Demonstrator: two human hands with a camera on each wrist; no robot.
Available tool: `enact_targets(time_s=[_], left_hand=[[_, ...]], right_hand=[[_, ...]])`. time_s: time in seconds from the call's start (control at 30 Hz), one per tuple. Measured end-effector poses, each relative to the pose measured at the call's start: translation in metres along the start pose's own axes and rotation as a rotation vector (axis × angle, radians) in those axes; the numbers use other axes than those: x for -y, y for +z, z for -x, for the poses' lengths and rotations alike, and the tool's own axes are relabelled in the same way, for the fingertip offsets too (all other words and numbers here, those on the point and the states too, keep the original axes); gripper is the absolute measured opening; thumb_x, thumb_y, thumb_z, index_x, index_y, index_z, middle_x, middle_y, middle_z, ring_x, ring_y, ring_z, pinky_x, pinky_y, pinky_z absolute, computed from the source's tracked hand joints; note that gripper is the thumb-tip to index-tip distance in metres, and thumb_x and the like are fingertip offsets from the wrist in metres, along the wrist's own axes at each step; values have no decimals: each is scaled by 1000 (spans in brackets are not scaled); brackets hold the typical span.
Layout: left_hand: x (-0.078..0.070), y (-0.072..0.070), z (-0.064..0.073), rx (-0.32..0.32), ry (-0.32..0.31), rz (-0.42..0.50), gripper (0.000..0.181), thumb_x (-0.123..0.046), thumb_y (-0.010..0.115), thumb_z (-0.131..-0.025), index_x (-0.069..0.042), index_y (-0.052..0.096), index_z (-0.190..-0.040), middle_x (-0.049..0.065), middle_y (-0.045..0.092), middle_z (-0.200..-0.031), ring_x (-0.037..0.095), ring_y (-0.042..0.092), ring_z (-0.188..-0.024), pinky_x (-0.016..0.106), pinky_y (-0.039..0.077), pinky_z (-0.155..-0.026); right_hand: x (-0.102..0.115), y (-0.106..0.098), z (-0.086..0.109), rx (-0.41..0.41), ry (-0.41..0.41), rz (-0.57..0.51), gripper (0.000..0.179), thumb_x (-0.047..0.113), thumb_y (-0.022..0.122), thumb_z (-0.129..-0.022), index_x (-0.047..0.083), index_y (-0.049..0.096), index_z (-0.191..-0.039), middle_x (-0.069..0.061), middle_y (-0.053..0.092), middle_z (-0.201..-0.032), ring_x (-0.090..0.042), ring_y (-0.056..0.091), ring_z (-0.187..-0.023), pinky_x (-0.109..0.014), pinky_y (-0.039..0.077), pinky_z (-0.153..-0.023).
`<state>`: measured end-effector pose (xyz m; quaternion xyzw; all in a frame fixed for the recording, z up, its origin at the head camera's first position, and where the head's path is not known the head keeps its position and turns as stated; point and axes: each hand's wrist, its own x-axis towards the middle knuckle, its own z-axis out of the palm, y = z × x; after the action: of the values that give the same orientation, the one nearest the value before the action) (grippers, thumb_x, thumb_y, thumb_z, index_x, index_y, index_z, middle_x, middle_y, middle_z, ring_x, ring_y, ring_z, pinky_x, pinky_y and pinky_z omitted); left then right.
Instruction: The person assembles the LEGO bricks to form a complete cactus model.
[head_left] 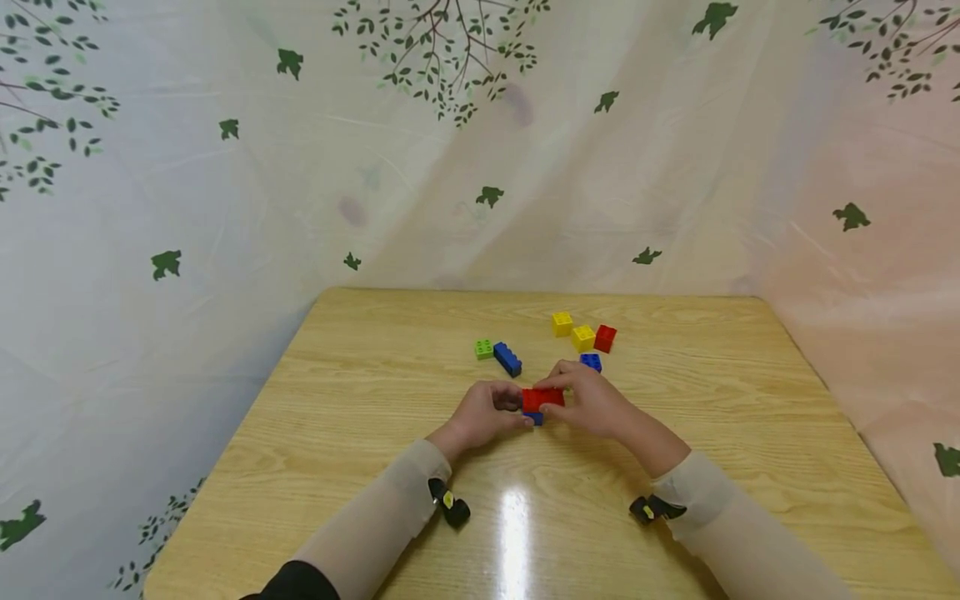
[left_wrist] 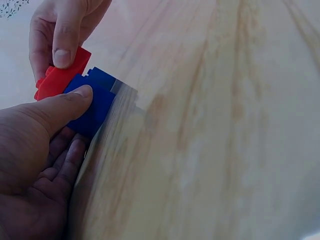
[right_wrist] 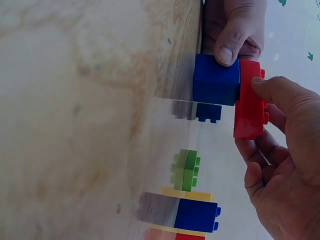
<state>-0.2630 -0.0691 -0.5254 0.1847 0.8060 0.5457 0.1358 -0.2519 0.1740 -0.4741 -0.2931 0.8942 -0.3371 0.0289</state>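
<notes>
A long red brick [head_left: 542, 399] lies across the top of a blue brick [right_wrist: 215, 82], which stands on the table. The red one juts out past the blue one toward the right. My left hand [head_left: 481, 412] holds the blue brick low down, its thumb on the near face. With thumb and fingers, my right hand [head_left: 592, 402] grips the red brick from the right. In the left wrist view the red brick [left_wrist: 75, 70] appears tilted with the camera, and its underside meets the blue brick [left_wrist: 100, 107]. Whether the studs are fully pressed in, I cannot tell.
Behind the hands are a light green brick [head_left: 483, 349] and a long blue brick [head_left: 507, 359]. Further right lie another blue brick [head_left: 591, 362], two yellow bricks [head_left: 562, 324] and a small red brick [head_left: 605, 338]. The wooden table [head_left: 360, 375] ends at a leaf-patterned cloth [head_left: 420, 208].
</notes>
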Motion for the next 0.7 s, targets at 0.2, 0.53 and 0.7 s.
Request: enact_targets(time_s=[0.2, 0.53, 0.7], left_hand=[[0, 1, -1, -1, 9, 7, 35, -16, 90, -85, -14, 76, -117, -5, 76, -112, 11, 73, -102, 30, 58, -94], [-2, 2, 0, -17, 8, -16, 34, -18, 91, -84, -14, 78, -115, -5, 77, -109, 12, 73, -101, 33, 58, -95], [-2, 3, 1, -19, -5, -16, 33, -18, 92, -83, -15, 78, -113, -6, 77, -107, 12, 73, -100, 33, 58, -93]], right_hand=[[3, 0, 1, -7, -17, 43, 34, 19, 84, -91, 13, 79, -124, 6, 58, -98, -25, 56, -90, -31, 46, -72], [3, 0, -2, -14, -40, 89, 37, 21, 86, -90, 11, 78, -125, 8, 52, -92, -14, 47, -81, -29, 41, -65], [4, -1, -3, 7, -6, 78, 36, 23, 86, -90, 13, 79, -124, 6, 53, -92, -15, 48, -81, -29, 41, -64]])
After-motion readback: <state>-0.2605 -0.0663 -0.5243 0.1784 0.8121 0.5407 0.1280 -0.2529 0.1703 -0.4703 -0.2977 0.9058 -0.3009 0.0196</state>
